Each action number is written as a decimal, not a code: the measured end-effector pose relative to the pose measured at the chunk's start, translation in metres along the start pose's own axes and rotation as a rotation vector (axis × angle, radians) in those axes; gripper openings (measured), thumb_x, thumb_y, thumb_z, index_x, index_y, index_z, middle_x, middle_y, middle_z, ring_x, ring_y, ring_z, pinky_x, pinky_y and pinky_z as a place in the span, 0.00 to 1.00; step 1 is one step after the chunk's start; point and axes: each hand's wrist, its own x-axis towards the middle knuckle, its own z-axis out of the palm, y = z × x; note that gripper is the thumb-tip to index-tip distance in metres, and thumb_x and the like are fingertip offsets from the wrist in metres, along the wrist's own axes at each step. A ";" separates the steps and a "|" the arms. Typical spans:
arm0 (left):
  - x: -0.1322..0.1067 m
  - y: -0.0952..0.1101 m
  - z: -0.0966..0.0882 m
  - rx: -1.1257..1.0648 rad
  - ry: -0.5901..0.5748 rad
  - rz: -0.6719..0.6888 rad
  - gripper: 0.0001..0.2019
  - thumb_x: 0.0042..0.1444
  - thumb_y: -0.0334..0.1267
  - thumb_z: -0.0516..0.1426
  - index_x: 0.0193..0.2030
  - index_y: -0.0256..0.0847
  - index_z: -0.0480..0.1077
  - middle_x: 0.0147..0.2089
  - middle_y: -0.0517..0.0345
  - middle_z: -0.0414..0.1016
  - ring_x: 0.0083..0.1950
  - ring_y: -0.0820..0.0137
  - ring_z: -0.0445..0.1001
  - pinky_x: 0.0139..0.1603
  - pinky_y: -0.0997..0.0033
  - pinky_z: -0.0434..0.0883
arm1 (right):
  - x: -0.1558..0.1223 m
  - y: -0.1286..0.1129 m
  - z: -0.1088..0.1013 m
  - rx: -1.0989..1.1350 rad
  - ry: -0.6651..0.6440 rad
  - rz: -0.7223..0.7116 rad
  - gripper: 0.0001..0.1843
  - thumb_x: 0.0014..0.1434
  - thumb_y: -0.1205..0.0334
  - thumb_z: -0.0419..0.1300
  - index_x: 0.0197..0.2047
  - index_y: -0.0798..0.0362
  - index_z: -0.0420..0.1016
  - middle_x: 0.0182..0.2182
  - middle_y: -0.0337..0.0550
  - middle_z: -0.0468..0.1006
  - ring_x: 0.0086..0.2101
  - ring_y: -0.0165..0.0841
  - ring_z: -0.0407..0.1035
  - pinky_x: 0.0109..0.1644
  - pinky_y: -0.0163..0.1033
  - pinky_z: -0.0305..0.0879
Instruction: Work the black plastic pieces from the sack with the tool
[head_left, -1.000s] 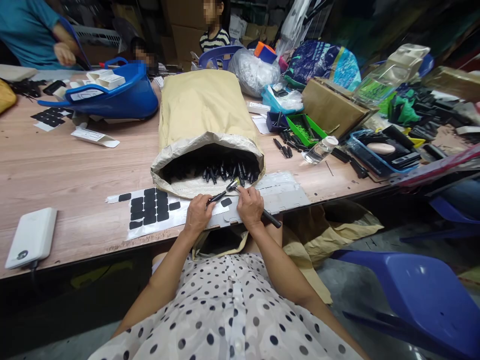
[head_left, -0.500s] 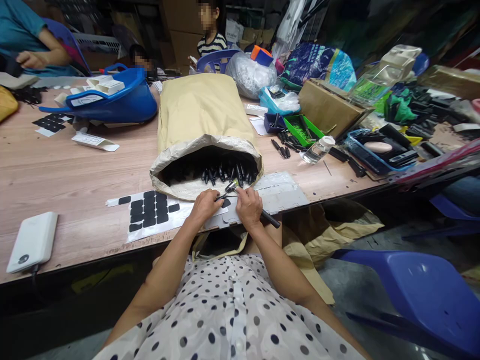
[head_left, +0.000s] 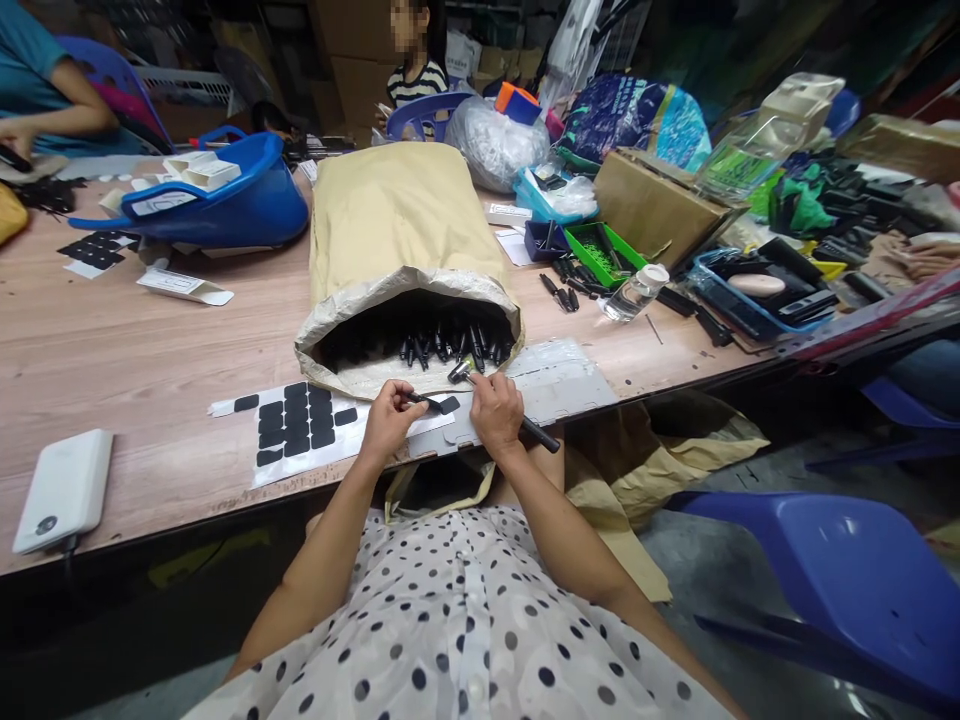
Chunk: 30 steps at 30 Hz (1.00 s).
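My right hand (head_left: 496, 410) is closed around a black-handled tool (head_left: 540, 436) whose metal head (head_left: 460, 371) points toward the sack. My left hand (head_left: 388, 420) pinches a thin black tool, like tweezers (head_left: 424, 401), with its tip by a loose black pad (head_left: 449, 405) on the white backing sheet (head_left: 390, 425). To the left on that sheet lies a block of several black adhesive pads (head_left: 296, 425). Just beyond both hands a brown paper sack (head_left: 401, 215) lies open, full of black handles (head_left: 446, 345).
A white power bank (head_left: 64, 490) lies at the near left. A blue plastic tub (head_left: 225, 200) stands at the back left, beside another person's arm (head_left: 56, 110). Trays, a clear bottle (head_left: 634, 295), boxes and bags crowd the right. A blue chair (head_left: 832, 590) stands at my right.
My left hand has drawn back from the tool's metal head, toward me and left, and its tweezers now point at the loose black pad. The right hand has barely moved.
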 end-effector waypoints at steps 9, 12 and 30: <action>-0.010 -0.016 -0.015 0.539 -0.065 0.282 0.09 0.55 0.41 0.61 0.40 0.46 0.80 0.37 0.57 0.78 0.42 0.64 0.74 0.45 0.64 0.72 | 0.003 0.001 -0.004 0.068 -0.027 0.022 0.16 0.65 0.69 0.53 0.49 0.48 0.80 0.37 0.47 0.73 0.38 0.38 0.62 0.38 0.39 0.54; -0.009 -0.022 -0.011 0.650 -0.018 0.364 0.09 0.58 0.42 0.60 0.42 0.46 0.81 0.36 0.56 0.77 0.43 0.62 0.72 0.46 0.63 0.72 | 0.006 0.005 -0.010 0.162 -0.057 0.039 0.17 0.64 0.69 0.53 0.49 0.48 0.81 0.36 0.46 0.75 0.38 0.38 0.65 0.38 0.39 0.59; -0.003 -0.033 -0.002 0.728 0.032 0.463 0.13 0.65 0.43 0.54 0.44 0.45 0.81 0.36 0.56 0.73 0.39 0.66 0.72 0.43 0.67 0.72 | -0.014 -0.009 -0.035 0.677 -0.042 -0.002 0.17 0.65 0.64 0.52 0.48 0.49 0.82 0.38 0.45 0.82 0.41 0.36 0.76 0.48 0.39 0.73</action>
